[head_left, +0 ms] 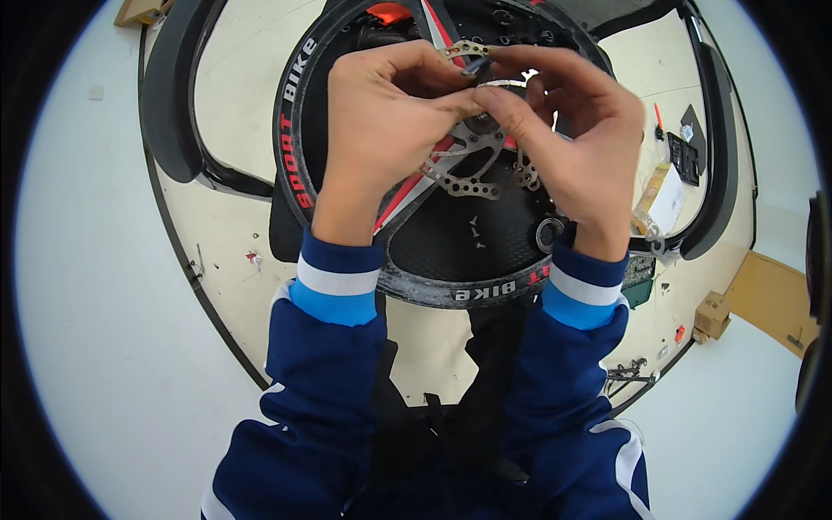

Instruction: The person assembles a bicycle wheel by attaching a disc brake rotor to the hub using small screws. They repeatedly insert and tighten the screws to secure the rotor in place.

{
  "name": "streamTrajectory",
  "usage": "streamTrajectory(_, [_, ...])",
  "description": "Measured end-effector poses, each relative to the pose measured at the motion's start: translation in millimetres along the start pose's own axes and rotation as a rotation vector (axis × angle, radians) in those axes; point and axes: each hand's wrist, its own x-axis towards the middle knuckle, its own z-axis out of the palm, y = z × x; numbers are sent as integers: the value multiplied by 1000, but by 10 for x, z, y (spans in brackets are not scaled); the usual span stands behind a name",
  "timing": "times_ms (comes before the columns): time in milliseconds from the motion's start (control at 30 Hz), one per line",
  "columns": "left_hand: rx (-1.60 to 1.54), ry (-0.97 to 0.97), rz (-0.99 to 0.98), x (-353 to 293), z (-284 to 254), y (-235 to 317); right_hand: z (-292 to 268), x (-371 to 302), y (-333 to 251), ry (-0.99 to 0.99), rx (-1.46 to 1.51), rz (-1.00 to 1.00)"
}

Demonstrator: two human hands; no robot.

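Observation:
My left hand and my right hand meet fingertip to fingertip above the middle of a bicycle wheel. Both are closed in a pinch, with a small dark piece between them whose kind I cannot make out. Just beneath them lies a silver brake disc with rows of holes, around the hub; my fingers cover part of it. The wheel lies flat, its black rim lettered and its spokes red and white. A few small silver bolts rest below the disc.
The wheel lies on a black chair seat, between a left armrest and a right armrest. Small rings and a round black part sit within the rim. On the floor at right are a white-and-yellow box, a black tool case and cardboard boxes.

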Motion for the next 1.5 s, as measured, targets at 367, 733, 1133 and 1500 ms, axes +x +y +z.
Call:
streamTrajectory(367, [-85, -191, -3, -2, -52, -49, 38, 65, -21, -69, 39, -136])
streamTrajectory(733, [-14, -67, 20, -50, -80, -118, 133, 49, -82, -62, 63, -133])
streamTrajectory(1133, [46, -47, 50, -35, -42, -91, 310, -38, -260, 176, -144, -60])
streamTrajectory(1500, [26, -118, 11, -40, -52, -65, 162, -11, -17, -19, 332, 52])
